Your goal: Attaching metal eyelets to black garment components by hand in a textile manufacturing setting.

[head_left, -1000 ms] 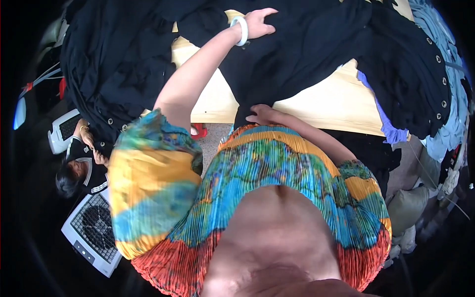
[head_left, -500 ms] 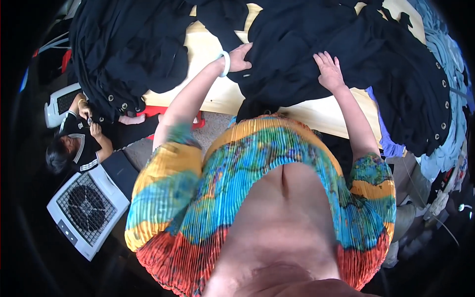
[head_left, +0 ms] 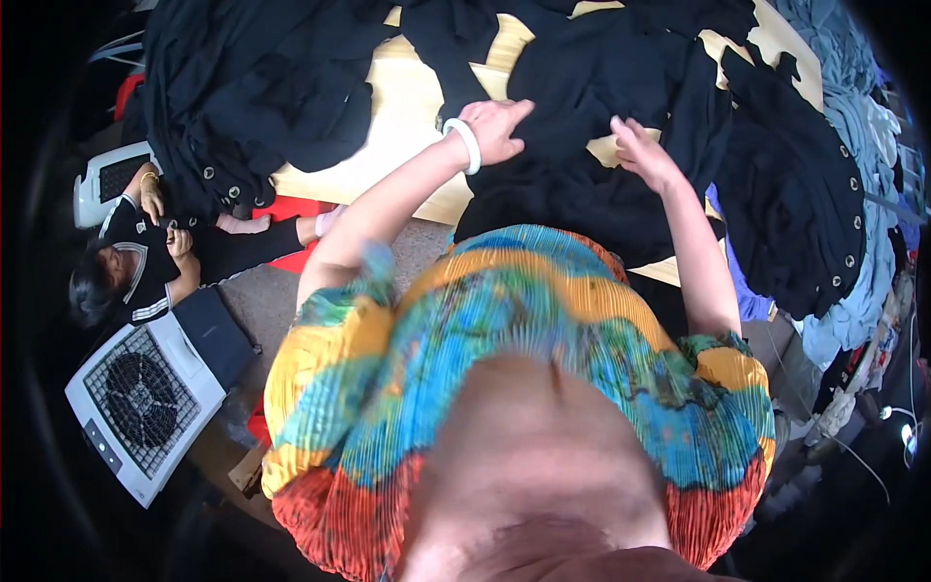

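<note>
The left hand, at twelve o'clock, has its fingers loosely spread over black cloth, gripping nothing visible; the right hand, near two, is half curled, its hold unclear. The cloth lies across the wooden table around twelve o'clock.

Solid black cloth dotted with pale metallic eyelets covers a blond wood table; a milky white bangle stands out above a pleated top banded in golden yellow, mottled turquoise, blue and green, and brick red; violet-blue fabric and pale grey-blue cloth edge the right side; at left, a co-worker's black outfit carries white stripes; a fan unit pairs white casing with dark grille.
</note>
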